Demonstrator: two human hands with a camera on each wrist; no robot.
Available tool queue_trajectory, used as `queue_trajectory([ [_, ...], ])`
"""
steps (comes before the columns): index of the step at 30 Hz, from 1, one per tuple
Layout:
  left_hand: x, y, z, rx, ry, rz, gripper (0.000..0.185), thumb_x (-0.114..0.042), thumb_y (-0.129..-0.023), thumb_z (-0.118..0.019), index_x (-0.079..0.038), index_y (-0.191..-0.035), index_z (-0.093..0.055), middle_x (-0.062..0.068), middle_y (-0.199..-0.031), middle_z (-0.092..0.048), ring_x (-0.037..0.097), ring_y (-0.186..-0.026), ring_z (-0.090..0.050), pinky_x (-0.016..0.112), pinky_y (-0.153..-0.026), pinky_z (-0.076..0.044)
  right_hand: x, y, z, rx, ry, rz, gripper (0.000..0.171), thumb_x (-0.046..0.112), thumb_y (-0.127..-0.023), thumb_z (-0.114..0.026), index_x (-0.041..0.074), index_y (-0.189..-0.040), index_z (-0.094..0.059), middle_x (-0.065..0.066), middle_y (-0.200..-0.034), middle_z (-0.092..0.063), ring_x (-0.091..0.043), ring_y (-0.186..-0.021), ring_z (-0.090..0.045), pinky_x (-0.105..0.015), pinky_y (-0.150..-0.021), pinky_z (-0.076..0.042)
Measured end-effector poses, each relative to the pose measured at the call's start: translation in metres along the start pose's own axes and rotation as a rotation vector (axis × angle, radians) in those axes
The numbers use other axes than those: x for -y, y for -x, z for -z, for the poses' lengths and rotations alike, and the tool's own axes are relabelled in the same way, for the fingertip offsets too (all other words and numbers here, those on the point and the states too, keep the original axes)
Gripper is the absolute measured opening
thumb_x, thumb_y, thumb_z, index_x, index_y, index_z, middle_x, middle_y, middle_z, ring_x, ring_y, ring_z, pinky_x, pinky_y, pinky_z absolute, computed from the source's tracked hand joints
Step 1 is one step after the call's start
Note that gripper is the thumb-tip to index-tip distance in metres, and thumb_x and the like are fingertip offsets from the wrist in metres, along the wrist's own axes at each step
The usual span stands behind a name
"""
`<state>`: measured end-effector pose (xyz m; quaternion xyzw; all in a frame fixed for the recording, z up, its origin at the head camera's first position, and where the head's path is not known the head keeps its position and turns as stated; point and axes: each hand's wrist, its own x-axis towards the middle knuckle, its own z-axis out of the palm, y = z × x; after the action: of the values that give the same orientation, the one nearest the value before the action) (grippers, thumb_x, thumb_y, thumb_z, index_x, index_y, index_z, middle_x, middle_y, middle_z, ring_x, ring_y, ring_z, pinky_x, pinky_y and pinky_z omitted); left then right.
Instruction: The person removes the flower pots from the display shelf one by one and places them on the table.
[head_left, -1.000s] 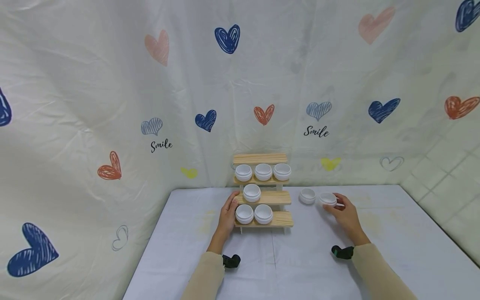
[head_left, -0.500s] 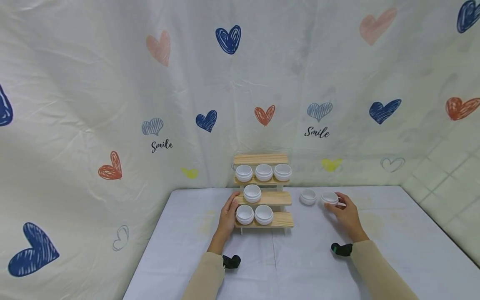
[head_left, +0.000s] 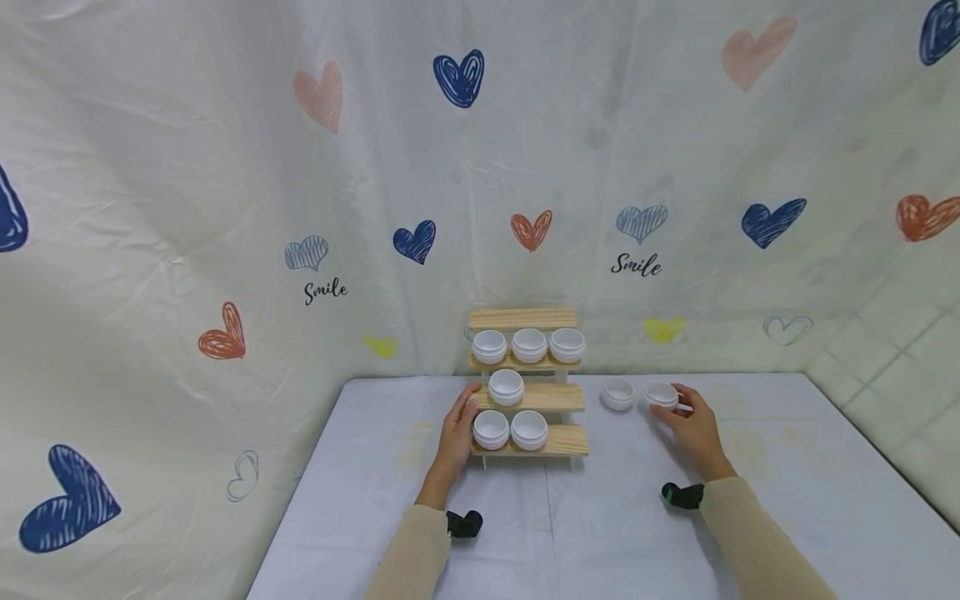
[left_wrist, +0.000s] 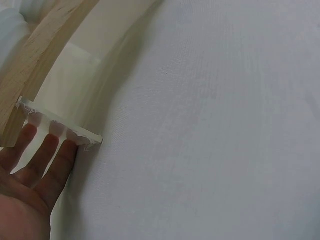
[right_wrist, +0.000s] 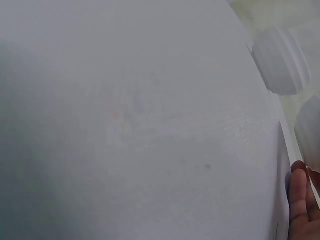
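Observation:
My left hand [head_left: 453, 437] holds the left side of a stepped wooden display stand [head_left: 551, 397]; its thumb is hard to make out. In the left wrist view, several fingertips touch the stand's clear side panel [left_wrist: 60, 120]. My right hand [head_left: 693, 433] pinches a small white bowl [head_left: 660, 396] between thumb and fingers, right of the stand. A thin white piece shows at those fingers; I cannot tell what it is. Another white bowl [head_left: 618, 395] sits on the table just left of it. In the right wrist view the held bowl [right_wrist: 310, 132] is partly cut off.
Several white bowls stand on the steps: three on the upper tier, one on the middle step [head_left: 506, 387], two on the lowest step. The top board [head_left: 522, 318] is bare. A white cloth covers the table [head_left: 600, 517]; a heart-printed curtain [head_left: 465, 167] hangs behind.
My right hand and its bowl have shifted very slightly rightward. My left hand keeps its place at the stand, and the other bowls have not moved.

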<state>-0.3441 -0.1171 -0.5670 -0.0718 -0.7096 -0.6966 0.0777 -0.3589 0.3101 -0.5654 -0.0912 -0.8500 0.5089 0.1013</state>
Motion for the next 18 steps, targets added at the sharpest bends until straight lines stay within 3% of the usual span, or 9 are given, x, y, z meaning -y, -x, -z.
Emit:
queue_trajectory([
  [8,0.002,-0.002,-0.002,0.001,0.001,-0.001,0.046,-0.036,-0.110,-0.045,-0.015,-0.151,-0.050,0.002,-0.159,-0.047,0.026,-0.154,-0.032,0.051,-0.127,-0.021,-0.005,-0.006,0.002,0.051,-0.007,-0.049,0.082,0.042,-0.096,-0.070,0.005,-0.158,-0.031,-0.024,-0.146,-0.044,-0.024,-0.115,-0.052,-0.010,-0.072,-0.048],
  [14,0.001,-0.003,0.000,0.014,0.016,0.032,0.046,-0.031,-0.111,-0.042,-0.014,-0.153,-0.047,0.004,-0.162,-0.043,0.027,-0.156,-0.027,0.051,-0.128,-0.018,-0.007,-0.011,0.000,0.032,-0.012,-0.041,0.082,0.039,-0.096,-0.072,0.004,-0.158,-0.032,-0.026,-0.146,-0.044,-0.029,-0.116,-0.054,-0.011,-0.071,-0.050],
  [18,-0.012,0.001,0.003,0.037,0.024,0.045,0.044,-0.027,-0.111,-0.043,-0.011,-0.152,-0.048,0.006,-0.162,-0.043,0.029,-0.156,-0.027,0.052,-0.127,-0.018,-0.007,-0.013,-0.001,0.028,-0.009,-0.044,0.081,0.036,-0.096,-0.072,0.004,-0.158,-0.031,-0.027,-0.147,-0.043,-0.033,-0.120,-0.054,-0.009,-0.071,-0.049],
])
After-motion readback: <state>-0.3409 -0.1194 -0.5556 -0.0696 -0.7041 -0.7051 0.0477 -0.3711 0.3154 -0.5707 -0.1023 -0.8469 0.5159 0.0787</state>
